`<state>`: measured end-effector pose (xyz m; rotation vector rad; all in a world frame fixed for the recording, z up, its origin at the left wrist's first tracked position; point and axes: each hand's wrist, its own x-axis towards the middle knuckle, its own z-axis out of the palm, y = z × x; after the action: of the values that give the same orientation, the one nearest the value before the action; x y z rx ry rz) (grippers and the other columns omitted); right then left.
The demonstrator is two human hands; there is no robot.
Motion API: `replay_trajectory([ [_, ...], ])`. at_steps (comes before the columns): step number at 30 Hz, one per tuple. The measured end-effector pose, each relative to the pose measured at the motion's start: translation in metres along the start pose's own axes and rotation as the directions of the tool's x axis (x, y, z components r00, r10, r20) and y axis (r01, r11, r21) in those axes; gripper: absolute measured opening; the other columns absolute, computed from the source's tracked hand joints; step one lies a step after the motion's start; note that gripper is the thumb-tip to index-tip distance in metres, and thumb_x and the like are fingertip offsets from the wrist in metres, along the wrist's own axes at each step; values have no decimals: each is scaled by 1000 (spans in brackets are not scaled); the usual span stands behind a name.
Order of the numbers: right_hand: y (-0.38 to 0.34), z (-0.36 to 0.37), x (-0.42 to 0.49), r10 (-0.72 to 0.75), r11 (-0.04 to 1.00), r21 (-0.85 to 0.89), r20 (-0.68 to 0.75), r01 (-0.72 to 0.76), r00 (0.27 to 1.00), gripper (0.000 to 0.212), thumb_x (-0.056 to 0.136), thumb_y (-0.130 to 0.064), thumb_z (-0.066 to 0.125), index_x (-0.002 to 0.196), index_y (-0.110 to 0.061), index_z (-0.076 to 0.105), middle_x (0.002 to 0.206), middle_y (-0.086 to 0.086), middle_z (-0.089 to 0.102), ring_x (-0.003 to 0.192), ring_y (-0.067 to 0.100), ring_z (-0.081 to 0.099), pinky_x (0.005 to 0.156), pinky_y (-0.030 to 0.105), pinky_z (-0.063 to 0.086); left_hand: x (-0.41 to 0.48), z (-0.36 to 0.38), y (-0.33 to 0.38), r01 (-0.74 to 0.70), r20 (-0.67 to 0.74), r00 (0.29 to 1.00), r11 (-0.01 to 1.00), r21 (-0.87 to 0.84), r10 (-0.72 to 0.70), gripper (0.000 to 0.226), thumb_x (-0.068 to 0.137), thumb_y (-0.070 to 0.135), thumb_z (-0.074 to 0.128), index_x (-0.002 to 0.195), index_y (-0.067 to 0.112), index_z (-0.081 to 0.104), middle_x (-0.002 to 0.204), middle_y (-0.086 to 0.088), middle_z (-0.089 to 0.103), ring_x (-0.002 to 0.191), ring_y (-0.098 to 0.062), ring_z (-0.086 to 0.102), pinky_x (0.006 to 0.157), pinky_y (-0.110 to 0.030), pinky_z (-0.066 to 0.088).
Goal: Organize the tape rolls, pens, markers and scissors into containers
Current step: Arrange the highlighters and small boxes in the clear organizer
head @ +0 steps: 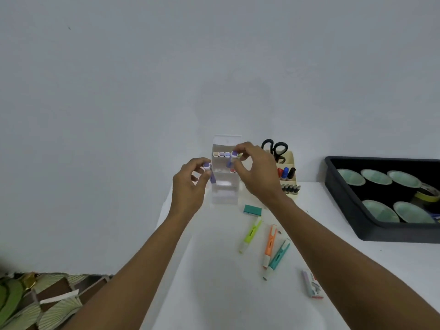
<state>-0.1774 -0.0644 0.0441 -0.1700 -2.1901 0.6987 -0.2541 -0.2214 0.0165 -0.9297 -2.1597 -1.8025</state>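
The left hand pinches a purple marker between thumb and curled fingers, just left of the clear tiered rack at the back of the counter. The right hand pinches a second purple marker by its cap, against the rack's top tier. Three capped markers stand in that tier, and a red one on the tier below. Beside the rack, a cream organizer holds one pair of black scissors, three upright markers in red, blue and black, and a front row of dark pens. Three highlighters lie on the counter: yellow, orange and teal. Near them are a teal block and a pastel packet. To the right, a black tray holds five round black pots and a yellow tape roll.
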Motion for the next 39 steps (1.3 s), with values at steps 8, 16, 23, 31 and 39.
replay_trajectory([
  [8, 30, 35, 0, 21, 949, -314, 167, 33, 986, 13, 88, -24, 56, 98, -25, 63, 92, -9, 71, 77, 15, 63, 60, 28, 44, 13, 4, -9, -200, -44, 977, 971, 127, 207, 14, 91, 10, 63, 104, 13, 66, 95, 8, 67, 64, -11, 56, 62, -10, 43],
  [16, 49, 48, -2, -29, 876, -465, 209, 125, 978, 21, 90, -13, 53, 100, -23, 69, 98, -3, 71, 71, 26, 64, 50, 27, 38, 26, 14, -19, -340, 46, 940, 907, 251, 339, 19, 88, 7, 65, 108, 9, 68, 96, 11, 67, 58, -4, 50, 63, -1, 35],
  [23, 48, 34, -21, -109, 938, -331, 14, 107, 994, 34, 85, 5, 47, 109, -9, 66, 110, 5, 67, 73, 24, 64, 53, 33, 52, 35, 36, -48, -254, 209, 960, 893, 371, 186, 16, 93, 14, 60, 108, 13, 66, 91, -6, 72, 73, -28, 63, 68, -31, 52],
  [31, 61, 41, -37, 324, 946, -23, 154, -324, 934, 47, 91, 6, 43, 135, -10, 50, 125, 5, 62, 109, 17, 61, 97, 33, 50, 31, 47, -54, -206, 308, 951, 790, 577, 23, 45, 89, 1, 54, 130, 21, 54, 123, -3, 65, 98, -35, 63, 80, -43, 55],
  [39, 73, 16, -69, 326, 942, -17, 295, -337, 898, 39, 95, 5, 39, 124, -11, 60, 108, 2, 67, 89, 9, 65, 82, 21, 51, -11, 45, -49, -414, 187, 910, 773, 481, 371, 34, 84, 7, 61, 117, 15, 56, 127, -4, 50, 66, -21, 60, 48, -30, 53],
])
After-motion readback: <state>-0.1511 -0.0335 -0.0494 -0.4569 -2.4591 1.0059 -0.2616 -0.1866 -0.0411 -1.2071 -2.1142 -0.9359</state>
